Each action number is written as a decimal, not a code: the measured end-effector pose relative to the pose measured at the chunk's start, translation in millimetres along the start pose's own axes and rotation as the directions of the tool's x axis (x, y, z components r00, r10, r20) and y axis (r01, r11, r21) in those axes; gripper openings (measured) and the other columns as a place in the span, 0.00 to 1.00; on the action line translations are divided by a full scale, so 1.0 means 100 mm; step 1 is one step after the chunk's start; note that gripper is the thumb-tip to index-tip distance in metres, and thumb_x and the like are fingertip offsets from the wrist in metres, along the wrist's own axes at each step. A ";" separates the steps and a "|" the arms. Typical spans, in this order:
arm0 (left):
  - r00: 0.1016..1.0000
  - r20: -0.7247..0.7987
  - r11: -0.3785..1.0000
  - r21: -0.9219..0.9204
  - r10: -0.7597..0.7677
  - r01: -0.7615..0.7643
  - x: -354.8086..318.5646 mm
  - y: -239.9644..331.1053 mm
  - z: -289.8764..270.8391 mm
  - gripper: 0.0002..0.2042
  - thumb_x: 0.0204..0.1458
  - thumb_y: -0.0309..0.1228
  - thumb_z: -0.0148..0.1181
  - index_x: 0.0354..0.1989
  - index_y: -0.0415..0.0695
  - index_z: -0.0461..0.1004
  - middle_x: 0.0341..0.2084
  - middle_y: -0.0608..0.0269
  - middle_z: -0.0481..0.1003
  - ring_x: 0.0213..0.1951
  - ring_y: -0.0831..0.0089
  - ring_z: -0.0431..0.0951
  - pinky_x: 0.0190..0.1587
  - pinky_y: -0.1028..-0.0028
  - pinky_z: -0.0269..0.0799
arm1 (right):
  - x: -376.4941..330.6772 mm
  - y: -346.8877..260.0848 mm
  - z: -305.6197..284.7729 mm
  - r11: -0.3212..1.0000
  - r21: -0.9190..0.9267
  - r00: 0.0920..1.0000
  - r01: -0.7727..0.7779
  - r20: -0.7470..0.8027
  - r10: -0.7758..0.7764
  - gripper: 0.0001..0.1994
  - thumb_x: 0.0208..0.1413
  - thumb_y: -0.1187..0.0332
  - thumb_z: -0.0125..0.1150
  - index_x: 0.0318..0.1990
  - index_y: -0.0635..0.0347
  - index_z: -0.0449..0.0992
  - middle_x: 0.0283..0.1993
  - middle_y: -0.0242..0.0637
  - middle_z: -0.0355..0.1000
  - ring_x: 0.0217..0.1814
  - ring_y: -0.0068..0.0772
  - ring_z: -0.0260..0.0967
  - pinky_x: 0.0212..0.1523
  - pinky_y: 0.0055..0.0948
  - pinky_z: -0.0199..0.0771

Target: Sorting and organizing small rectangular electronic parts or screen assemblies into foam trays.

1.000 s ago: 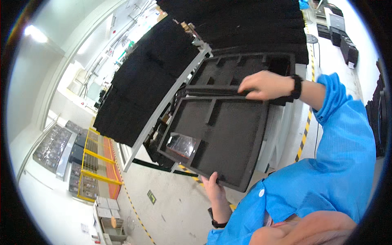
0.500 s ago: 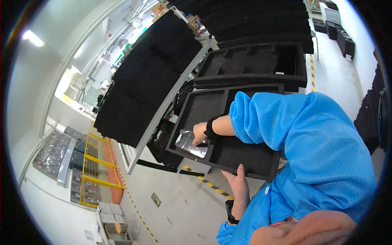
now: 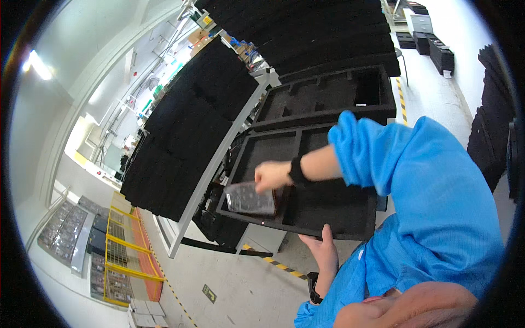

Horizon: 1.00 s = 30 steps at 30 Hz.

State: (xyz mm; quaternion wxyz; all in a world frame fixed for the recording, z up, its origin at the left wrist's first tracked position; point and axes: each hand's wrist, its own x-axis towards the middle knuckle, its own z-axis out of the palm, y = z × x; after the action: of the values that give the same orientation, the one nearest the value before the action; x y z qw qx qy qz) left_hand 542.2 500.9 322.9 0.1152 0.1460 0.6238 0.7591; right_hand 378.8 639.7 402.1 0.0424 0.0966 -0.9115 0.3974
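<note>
My right hand reaches over a black tray that is split into compartments. Its fingers are closed on the upper edge of a shiny, see-through plastic pouch. The pouch is tilted up at the tray's left corner compartment, with a small white label at its side; what is inside I cannot make out. My left hand grips the tray's near edge, thumb on the rim and the other fingers mostly hidden underneath.
Another black tray with compartments lies just beyond. Tall black stacks stand behind a pale metal rail. Yellow-framed racks are at the left. Black boxes line the far right floor, and striped tape runs below the tray.
My right hand has lifted the plastic pouch, which lay flatter in the compartment before. The left hand keeps its hold on the tray edge. The whole view has shifted slightly.
</note>
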 end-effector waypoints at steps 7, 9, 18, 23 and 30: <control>1.000 -0.028 1.000 -0.018 0.014 -0.014 0.02 -0.03 -0.02 0.29 0.44 0.24 0.50 0.54 0.35 0.44 0.49 0.52 0.55 0.50 0.65 0.57 0.53 0.70 0.50 | -0.79 0.35 -2.04 0.998 0.063 0.790 -0.011 -0.612 0.047 0.17 0.37 0.59 0.63 0.30 0.64 0.72 0.27 0.36 0.69 0.31 0.24 0.66 0.32 0.23 0.66; 1.000 0.001 0.993 -0.114 0.010 -0.010 0.03 -0.02 0.01 0.30 0.44 0.24 0.50 0.55 0.35 0.43 0.51 0.51 0.54 0.51 0.65 0.56 0.53 0.70 0.50 | -0.98 0.49 -2.44 0.979 -0.030 0.791 -0.201 -0.595 0.144 0.15 0.41 0.60 0.61 0.31 0.63 0.72 0.27 0.33 0.68 0.29 0.23 0.64 0.30 0.24 0.63; 0.996 -0.071 0.989 -0.136 -0.060 0.050 0.02 -0.07 0.01 0.30 0.44 0.23 0.48 0.55 0.35 0.40 0.51 0.50 0.52 0.51 0.64 0.56 0.54 0.70 0.47 | -0.76 1.60 -2.95 0.820 -0.304 0.848 -0.485 -0.391 0.357 0.20 0.42 0.50 0.56 0.31 0.60 0.76 0.30 0.38 0.72 0.32 0.31 0.68 0.35 0.31 0.65; 0.986 -0.125 0.986 -0.135 -0.114 0.097 -0.01 -0.04 0.06 0.30 0.44 0.23 0.47 0.55 0.35 0.40 0.52 0.49 0.52 0.52 0.63 0.56 0.55 0.70 0.48 | -0.60 2.26 -2.41 0.827 -0.436 0.922 -0.356 -0.309 0.234 0.16 0.38 0.54 0.58 0.28 0.57 0.76 0.30 0.41 0.72 0.35 0.37 0.68 0.38 0.33 0.66; 0.988 -0.146 0.984 -0.176 -0.043 0.017 0.08 -0.14 -0.05 0.27 0.42 0.21 0.47 0.54 0.34 0.46 0.50 0.51 0.56 0.51 0.63 0.57 0.54 0.69 0.49 | -0.76 1.34 -2.23 0.891 -0.455 0.946 -0.008 -0.293 -0.141 0.18 0.42 0.59 0.54 0.38 0.63 0.69 0.39 0.45 0.65 0.42 0.43 0.63 0.41 0.37 0.64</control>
State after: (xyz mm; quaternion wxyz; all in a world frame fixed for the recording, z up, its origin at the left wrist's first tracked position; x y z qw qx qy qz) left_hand 533.3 502.1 308.7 0.0919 0.0684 0.5640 0.8178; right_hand 425.4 902.8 446.4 0.2237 0.0505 -0.9557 0.1844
